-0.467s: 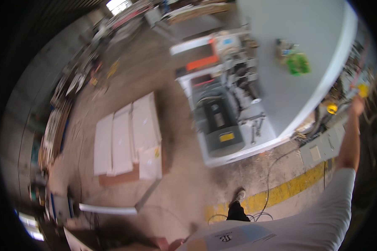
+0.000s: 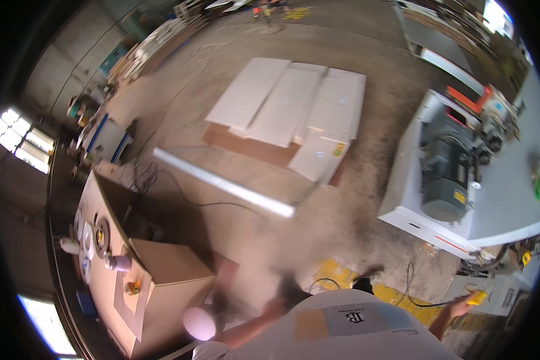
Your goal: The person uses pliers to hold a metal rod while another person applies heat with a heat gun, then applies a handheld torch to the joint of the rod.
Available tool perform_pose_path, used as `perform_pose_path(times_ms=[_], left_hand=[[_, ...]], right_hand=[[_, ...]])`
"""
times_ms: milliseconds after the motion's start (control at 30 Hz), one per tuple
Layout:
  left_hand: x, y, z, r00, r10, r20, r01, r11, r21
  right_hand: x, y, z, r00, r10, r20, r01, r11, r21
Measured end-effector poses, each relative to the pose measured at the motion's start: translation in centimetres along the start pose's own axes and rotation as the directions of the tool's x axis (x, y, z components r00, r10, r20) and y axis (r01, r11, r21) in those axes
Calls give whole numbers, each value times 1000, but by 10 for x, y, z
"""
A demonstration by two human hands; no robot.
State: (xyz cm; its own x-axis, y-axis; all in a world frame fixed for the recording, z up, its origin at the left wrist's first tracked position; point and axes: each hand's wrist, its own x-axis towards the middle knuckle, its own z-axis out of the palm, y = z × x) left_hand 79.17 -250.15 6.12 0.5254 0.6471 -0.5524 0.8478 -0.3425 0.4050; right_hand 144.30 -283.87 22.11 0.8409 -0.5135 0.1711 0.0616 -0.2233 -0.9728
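Note:
At the lower right my right hand [image 2: 460, 308] is closed on a small yellow object [image 2: 477, 297], whose kind I cannot make out. It is beside a grey metal panel [image 2: 485, 294] on the floor. My left hand [image 2: 275, 308] hangs low near my body, smeared by motion, so its fingers cannot be read. Nearest to it is a pale pink rounded object [image 2: 199, 323], with a wooden bench beyond.
Left stands a wooden bench [image 2: 180, 264] bearing tape rolls and a cup. A long white bar [image 2: 222, 183] and stacked white panels [image 2: 282, 105] lie ahead. At right, a motor [image 2: 447, 174] rests on a white machine [image 2: 396, 207]. A cable [image 2: 409, 282] trails across the floor.
My view has swung left, bringing the bench into sight. My right hand has come back from the machine's far right side toward my body, still holding the yellow object.

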Motion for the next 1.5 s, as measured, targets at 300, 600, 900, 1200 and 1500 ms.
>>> perform_pose_path(times_ms=[300,600,900,1200,1500], left_hand=[[-3,-196,-202,955,-288,-79,228,874,-429],[42,-353,-361,948,-319,5,196,570,-798],[87,-583,-569,784,-615,-86,147,317,-937],[251,-853,-822,777,-608,-161,233,516,-824],[494,-1000,-1186,978,-160,-135,97,918,-384]], right_hand=[[-614,-189,210,-181,33,983,248,969,14],[-977,-327,338,-646,217,732,239,968,-76],[-1361,-407,514,-775,147,615,104,989,-106],[-1585,-414,687,-484,268,833,196,961,-194],[-1664,-429,885,-91,400,912,24,916,-400]])
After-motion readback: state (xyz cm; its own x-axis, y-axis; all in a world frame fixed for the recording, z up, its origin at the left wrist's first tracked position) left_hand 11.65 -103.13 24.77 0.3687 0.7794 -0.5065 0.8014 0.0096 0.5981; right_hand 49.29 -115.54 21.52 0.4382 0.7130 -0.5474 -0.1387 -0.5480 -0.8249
